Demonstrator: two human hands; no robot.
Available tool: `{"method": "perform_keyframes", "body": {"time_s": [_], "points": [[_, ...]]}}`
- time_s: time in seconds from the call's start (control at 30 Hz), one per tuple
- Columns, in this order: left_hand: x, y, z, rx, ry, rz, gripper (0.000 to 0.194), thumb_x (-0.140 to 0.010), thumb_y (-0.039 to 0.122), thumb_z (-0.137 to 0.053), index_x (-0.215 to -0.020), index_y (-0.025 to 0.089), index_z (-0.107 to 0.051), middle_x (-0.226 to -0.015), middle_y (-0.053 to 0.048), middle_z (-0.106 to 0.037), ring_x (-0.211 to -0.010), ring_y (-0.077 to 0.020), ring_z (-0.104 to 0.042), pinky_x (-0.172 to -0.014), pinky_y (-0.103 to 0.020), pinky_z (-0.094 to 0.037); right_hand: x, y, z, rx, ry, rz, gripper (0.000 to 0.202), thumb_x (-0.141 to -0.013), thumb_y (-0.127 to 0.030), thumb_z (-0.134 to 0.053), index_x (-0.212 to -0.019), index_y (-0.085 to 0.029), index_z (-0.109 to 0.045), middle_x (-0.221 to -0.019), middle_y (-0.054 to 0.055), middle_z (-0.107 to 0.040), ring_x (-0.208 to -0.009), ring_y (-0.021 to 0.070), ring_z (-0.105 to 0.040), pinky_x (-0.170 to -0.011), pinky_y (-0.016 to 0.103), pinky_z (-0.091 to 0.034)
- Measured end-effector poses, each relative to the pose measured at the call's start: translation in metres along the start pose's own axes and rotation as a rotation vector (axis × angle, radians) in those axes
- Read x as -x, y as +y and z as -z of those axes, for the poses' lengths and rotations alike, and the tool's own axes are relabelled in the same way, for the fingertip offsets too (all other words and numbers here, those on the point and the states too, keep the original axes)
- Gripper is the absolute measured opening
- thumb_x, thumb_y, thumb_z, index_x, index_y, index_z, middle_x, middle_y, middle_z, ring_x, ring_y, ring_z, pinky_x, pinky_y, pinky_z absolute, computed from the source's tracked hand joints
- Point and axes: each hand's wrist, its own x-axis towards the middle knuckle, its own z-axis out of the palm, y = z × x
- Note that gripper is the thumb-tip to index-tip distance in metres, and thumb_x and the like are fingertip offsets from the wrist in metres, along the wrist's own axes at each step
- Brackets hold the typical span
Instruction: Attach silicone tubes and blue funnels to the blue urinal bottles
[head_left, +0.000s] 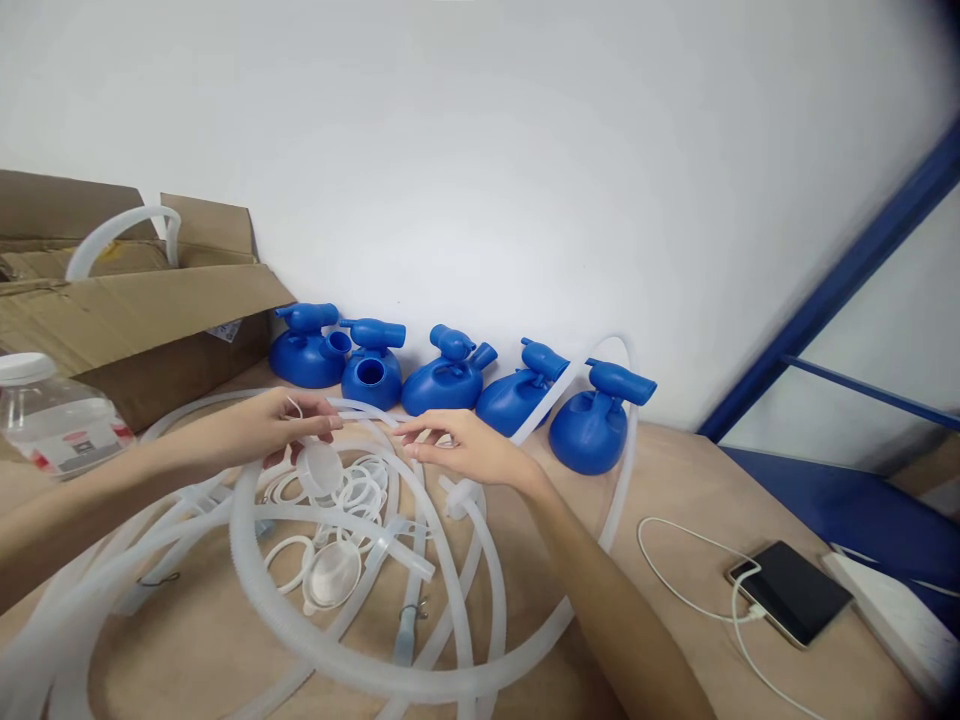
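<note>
My left hand (289,425) is closed on a small translucent plastic cap (321,470), which hangs below its fingertips; a thin white strip shows by the fingers. My right hand (465,440) hovers to the right of it, fingers loosely bent and thumb apart, with nothing clear in them. Beneath both hands lie coils of translucent corrugated hose (337,655). White rings (291,562) form a pile under my left hand, beside a round white cap (332,575). Near my right hand is a white hose fitting (462,497).
Several blue plastic bottles (589,435) with spouts line the wall. At left stand an open cardboard box (150,320) and a clear jar (64,420) with a white lid. A black phone (795,592) with a white cable lies at right, near a blue metal frame (832,280).
</note>
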Motion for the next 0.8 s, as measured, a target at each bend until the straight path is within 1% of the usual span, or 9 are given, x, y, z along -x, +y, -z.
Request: {"method": "perform_keyframes", "body": {"time_s": [0.13,0.2,0.27,0.37,0.47,0.6,0.7,0.77,0.8], "points": [[-0.004,0.008,-0.009,0.042,-0.017,0.016,0.049,-0.073,0.069,-0.069,-0.091,0.023,-0.073,-0.072,-0.001,-0.065,-0.058,-0.0143,-0.053,-0.048,-0.022,-0.038,0.013,-0.014,0.023,0.092,-0.188,-0.022,0.039,-0.099,-0.040,-0.063,-0.134,-0.022,-0.069,-0.116,0.006,-0.076,-0.100,0.0184,-0.069,-0.080,0.027,-0.052],[-0.008,0.008,-0.013,-0.063,0.005,0.020,0.050,-0.071,0.069,-0.069,-0.093,0.024,-0.073,-0.077,-0.001,-0.068,-0.062,-0.0163,-0.056,-0.049,-0.023,-0.039,0.018,-0.021,0.029,0.194,-0.284,-0.030,0.039,-0.100,-0.040,-0.061,-0.134,-0.022,-0.068,-0.115,0.006,-0.076,-0.095,0.0178,-0.070,-0.076,0.026,-0.051],[-0.012,0.005,-0.015,-0.187,0.041,-0.007,0.050,-0.071,0.070,-0.066,-0.091,0.025,-0.074,-0.080,-0.002,-0.070,-0.067,-0.0188,-0.059,-0.054,-0.025,-0.041,0.024,-0.027,0.033,0.301,-0.307,-0.051,0.037,-0.100,-0.037,-0.061,-0.134,-0.024,-0.068,-0.111,0.004,-0.076,-0.089,0.0169,-0.069,-0.073,0.026,-0.049],[-0.016,-0.001,-0.013,-0.281,0.055,-0.044,0.054,-0.073,0.075,-0.059,-0.084,0.024,-0.074,-0.084,-0.004,-0.072,-0.072,-0.0220,-0.060,-0.062,-0.028,-0.042,0.035,-0.032,0.042,0.360,-0.210,-0.060,0.037,-0.100,-0.035,-0.061,-0.136,-0.028,-0.067,-0.106,0.003,-0.077,-0.086,0.0173,-0.069,-0.072,0.027,-0.050],[-0.018,-0.007,-0.009,-0.333,0.063,-0.046,0.058,-0.071,0.078,-0.059,-0.084,0.023,-0.074,-0.088,-0.006,-0.073,-0.075,-0.0252,-0.062,-0.064,-0.031,-0.042,0.047,-0.038,0.056,0.335,-0.128,-0.048,0.044,-0.098,-0.037,-0.065,-0.141,-0.031,-0.064,-0.108,0.003,-0.075,-0.093,0.0190,-0.068,-0.080,0.030,-0.054],[-0.018,-0.009,-0.006,-0.468,0.190,-0.113,0.058,-0.073,0.073,-0.061,-0.093,0.020,-0.075,-0.094,-0.010,-0.071,-0.080,-0.0283,-0.063,-0.070,-0.032,-0.044,0.068,-0.048,0.079,0.359,-0.081,0.087,0.055,-0.090,-0.040,-0.075,-0.143,-0.035,-0.061,-0.119,0.005,-0.066,-0.105,0.0196,-0.065,-0.092,0.034,-0.057],[-0.011,0.005,-0.002,-0.461,0.294,-0.173,0.057,-0.080,0.067,-0.061,-0.106,0.018,-0.074,-0.105,-0.009,-0.067,-0.078,-0.0229,-0.060,-0.073,-0.031,-0.045,0.091,-0.056,0.098,0.403,0.032,0.224,0.056,-0.087,-0.039,-0.079,-0.141,-0.038,-0.062,-0.123,0.005,-0.061,-0.115,0.0204,-0.062,-0.097,0.035,-0.058],[-0.002,0.020,0.003,-0.309,0.220,-0.136,0.054,-0.083,0.066,-0.062,-0.109,0.019,-0.072,-0.100,-0.004,-0.066,-0.068,-0.0156,-0.053,-0.063,-0.027,-0.043,0.108,-0.060,0.108,0.439,0.123,0.243,0.052,-0.091,-0.036,-0.075,-0.141,-0.040,-0.062,-0.124,0.006,-0.060,-0.116,0.0207,-0.062,-0.092,0.033,-0.060],[0.003,0.028,0.005,-0.194,0.149,-0.102,0.054,-0.084,0.066,-0.063,-0.108,0.019,-0.071,-0.089,-0.001,-0.065,-0.060,-0.0120,-0.046,-0.055,-0.024,-0.038,0.117,-0.061,0.112,0.456,0.176,0.225,0.049,-0.093,-0.034,-0.072,-0.141,-0.041,-0.062,-0.126,0.006,-0.060,-0.114,0.0207,-0.063,-0.088,0.033,-0.062]]}}
